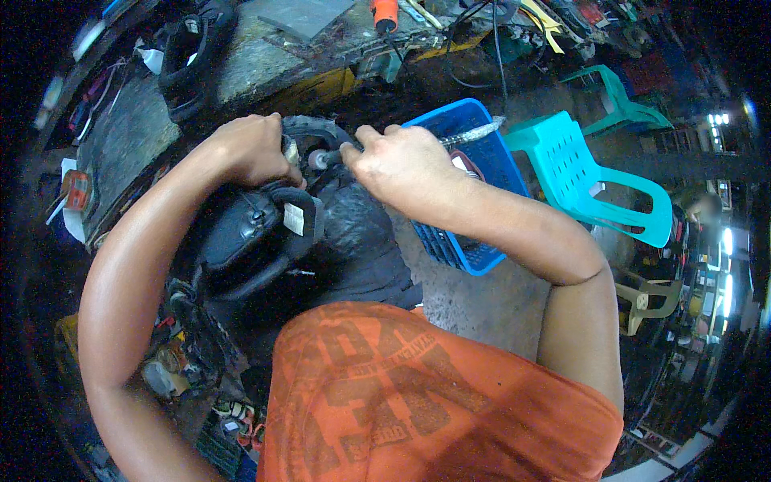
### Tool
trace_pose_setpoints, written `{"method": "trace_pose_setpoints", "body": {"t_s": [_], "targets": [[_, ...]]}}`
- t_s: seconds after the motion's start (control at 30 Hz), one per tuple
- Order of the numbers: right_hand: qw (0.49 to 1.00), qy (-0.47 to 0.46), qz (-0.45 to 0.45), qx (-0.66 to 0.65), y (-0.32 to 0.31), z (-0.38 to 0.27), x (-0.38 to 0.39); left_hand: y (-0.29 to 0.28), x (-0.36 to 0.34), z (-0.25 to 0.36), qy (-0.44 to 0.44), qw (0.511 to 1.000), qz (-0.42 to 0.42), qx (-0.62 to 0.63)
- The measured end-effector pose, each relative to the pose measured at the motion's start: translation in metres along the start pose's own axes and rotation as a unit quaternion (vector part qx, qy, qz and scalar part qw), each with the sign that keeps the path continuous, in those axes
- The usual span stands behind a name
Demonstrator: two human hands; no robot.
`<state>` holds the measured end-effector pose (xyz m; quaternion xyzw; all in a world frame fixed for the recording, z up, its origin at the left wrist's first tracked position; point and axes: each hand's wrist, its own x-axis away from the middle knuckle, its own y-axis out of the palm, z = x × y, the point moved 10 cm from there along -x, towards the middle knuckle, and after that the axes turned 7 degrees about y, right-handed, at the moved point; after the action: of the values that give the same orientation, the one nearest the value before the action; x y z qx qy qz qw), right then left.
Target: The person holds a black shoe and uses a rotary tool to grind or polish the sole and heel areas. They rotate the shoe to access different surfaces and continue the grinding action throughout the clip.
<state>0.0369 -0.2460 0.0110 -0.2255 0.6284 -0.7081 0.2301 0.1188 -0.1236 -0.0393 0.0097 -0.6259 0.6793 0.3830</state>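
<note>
Dim, cluttered workshop: worn dark bench [249,76] left of and beyond the blue basket [499,161], grey floor [474,309] on the basket's near side. Work in hand just left of the basket: dark curved piece [309,124], lower part lost in black cloth and shadow, kind hard to make out. Also left of the basket, small pinkish round tip [319,159] on a dark tool [337,154]; most of the tool hidden by fingers. Contact between tip and piece: cannot tell.

Grip, farther left of the basket: left hand [253,149] closed on the dark curved piece, knuckles up, fingertips mostly out of sight. Grip at the basket's left rim: right hand [405,165] curled round the dark tool, palm side hidden; firmness of hold not readable.

Outward: black padded item [241,229] with pale label [294,218], left of and nearer than the basket, outline merging with dark cloth. Inside the basket, reddish-brown article [467,165], partly covered by the right forearm. Across the basket's far side, silvery strip [478,132]. Right of the basket, teal chair [574,169]. Beyond and left of the basket, orange tool [385,14], cut off at the top edge. Nearer than the basket, orange shirt [434,394].
</note>
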Motion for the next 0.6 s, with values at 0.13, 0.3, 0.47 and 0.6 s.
{"method": "trace_pose_setpoints", "body": {"t_s": [0.13, 0.3, 0.47, 0.6], "targets": [[0.999, 0.016, 0.019, 0.020, -0.0086, 0.0107, -0.0008, 0.0003, -0.0011, 0.0001, -0.003, 1.000, -0.001, -0.008], [0.999, 0.013, -0.025, 0.024, -0.0030, 0.0048, -0.0006, 0.0014, -0.0033, 0.0028, 0.006, 1.000, -0.018, -0.004], [0.999, 0.025, -0.007, 0.028, -0.0076, 0.0086, -0.0013, -0.0017, -0.0018, 0.0047, 0.012, 1.000, -0.011, -0.002], [0.999, 0.020, -0.030, 0.025, -0.0022, 0.0069, -0.0014, -0.0011, -0.0020, 0.0021, -0.001, 1.000, -0.002, -0.003]]}}
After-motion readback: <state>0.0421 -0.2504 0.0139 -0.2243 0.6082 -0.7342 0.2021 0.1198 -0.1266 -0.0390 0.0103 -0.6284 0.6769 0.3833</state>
